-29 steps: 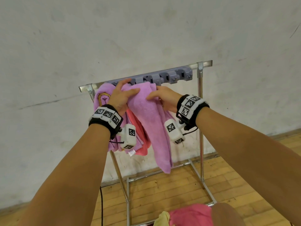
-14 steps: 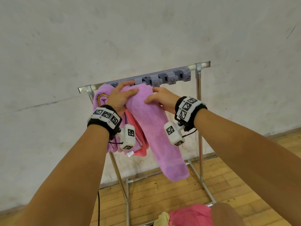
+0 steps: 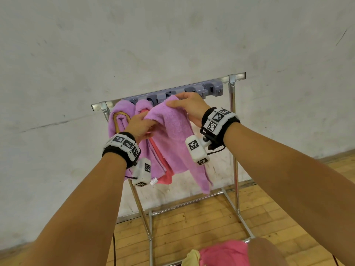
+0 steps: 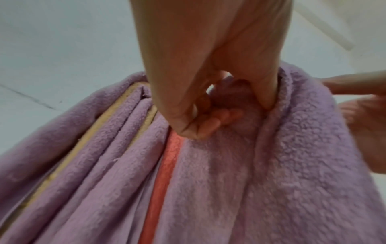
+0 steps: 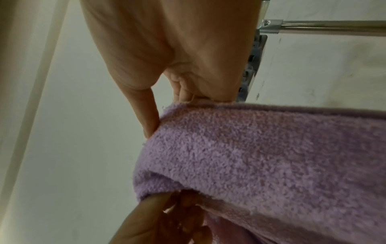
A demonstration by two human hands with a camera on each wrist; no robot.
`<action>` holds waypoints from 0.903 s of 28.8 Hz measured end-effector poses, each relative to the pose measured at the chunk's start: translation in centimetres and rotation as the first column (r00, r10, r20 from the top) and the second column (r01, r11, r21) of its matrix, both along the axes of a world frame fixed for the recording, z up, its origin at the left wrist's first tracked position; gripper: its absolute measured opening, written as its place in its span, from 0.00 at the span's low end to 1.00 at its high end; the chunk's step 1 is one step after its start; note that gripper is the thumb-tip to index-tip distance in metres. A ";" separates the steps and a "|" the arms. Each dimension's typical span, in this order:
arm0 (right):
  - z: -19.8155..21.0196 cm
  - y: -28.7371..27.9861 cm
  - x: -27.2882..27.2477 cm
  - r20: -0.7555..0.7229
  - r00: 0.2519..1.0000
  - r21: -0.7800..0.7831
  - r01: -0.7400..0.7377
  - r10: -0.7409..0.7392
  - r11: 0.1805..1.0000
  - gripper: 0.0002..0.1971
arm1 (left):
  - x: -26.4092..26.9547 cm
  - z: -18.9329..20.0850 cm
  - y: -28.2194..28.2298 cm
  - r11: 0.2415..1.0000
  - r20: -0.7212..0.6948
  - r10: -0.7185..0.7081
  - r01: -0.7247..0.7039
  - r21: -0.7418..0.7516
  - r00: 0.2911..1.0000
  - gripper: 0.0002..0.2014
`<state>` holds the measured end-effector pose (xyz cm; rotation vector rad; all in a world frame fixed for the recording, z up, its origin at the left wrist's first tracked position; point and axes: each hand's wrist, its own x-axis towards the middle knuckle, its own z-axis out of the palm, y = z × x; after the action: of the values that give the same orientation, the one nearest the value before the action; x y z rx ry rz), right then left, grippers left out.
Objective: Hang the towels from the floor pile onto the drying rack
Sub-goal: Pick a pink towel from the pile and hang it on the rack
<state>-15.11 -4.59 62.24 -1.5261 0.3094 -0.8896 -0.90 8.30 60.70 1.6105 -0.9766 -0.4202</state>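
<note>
A purple towel point(image 3: 172, 139) is stretched between both hands in front of the rack's top bar point(image 3: 236, 76). My left hand point(image 3: 142, 125) pinches its lower left edge; in the left wrist view the curled fingers point(image 4: 206, 127) grip the purple towel point(image 4: 292, 148). My right hand point(image 3: 184, 104) holds the upper corner near the grey clip strip point(image 3: 211, 89); in the right wrist view the thumb point(image 5: 148, 118) and fingers pinch the purple towel point(image 5: 261, 148). Two purple towels point(image 3: 119, 114) and a pink one point(image 3: 163, 167) hang on the bar's left part.
The chrome rack point(image 3: 233, 150) stands against a pale wall on a wooden floor point(image 3: 207, 223). A pink towel point(image 3: 222, 254) and a yellow one point(image 3: 192, 258) lie at the bottom edge. The right part of the bar carries no towel.
The right hand has lifted its corner of the towel up and right toward the clip strip. The left hand has dropped lower, so the towel is now spread wider.
</note>
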 end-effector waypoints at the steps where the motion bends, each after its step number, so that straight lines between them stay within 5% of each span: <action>1: 0.0 0.0 0.1 -0.010 1.000 0.002 0.002 -0.002 1.000 0.17 | -0.1 0.1 -0.1 0.999 0.075 0.037 -0.037 0.007 0.996 0.11; 4: 0.1 -0.2 0.5 -0.041 0.998 -0.003 0.043 -0.043 0.999 0.14 | -0.3 0.7 -0.5 0.994 0.235 0.109 -0.106 -0.024 0.966 0.03; 7: 0.0 -0.4 0.8 -0.076 0.991 -0.061 0.102 -0.107 0.993 0.14 | -0.9 1.4 -0.7 0.994 0.321 0.105 -0.105 -0.016 0.941 0.07; 10: 0.4 0.3 0.6 -0.237 0.948 -0.414 0.099 -0.213 0.905 0.16 | -1.1 2.1 -0.7 0.994 0.403 0.112 -0.099 -0.053 0.909 0.25; 13: 0.9 1.1 0.9 -0.342 0.872 -0.658 0.043 -0.349 0.752 0.21 | -0.8 2.5 -0.6 0.991 0.403 0.132 -0.104 -0.089 0.906 0.21; 16: 1.5 1.3 1.2 -0.278 0.912 -0.563 0.101 -0.303 0.820 0.17 | 0.0 3.0 -0.6 0.976 0.423 0.219 -0.188 -0.114 0.879 0.11; 20: 1.8 2.1 2.5 -0.374 0.924 -0.454 -0.106 -0.082 0.884 0.22 | 1.2 4.4 -0.9 0.959 0.457 0.284 -0.248 -0.139 0.843 0.09; 26: 2.3 1.5 5.7 -0.286 0.909 -0.615 0.067 -0.302 0.786 0.09 | 3.1 6.1 -1.1 0.946 0.508 0.324 -0.271 -0.177 0.799 0.16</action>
<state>-9.44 -3.05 64.53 -2.3009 0.4964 -0.8945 2.19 7.16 66.76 1.7937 -1.1002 0.3141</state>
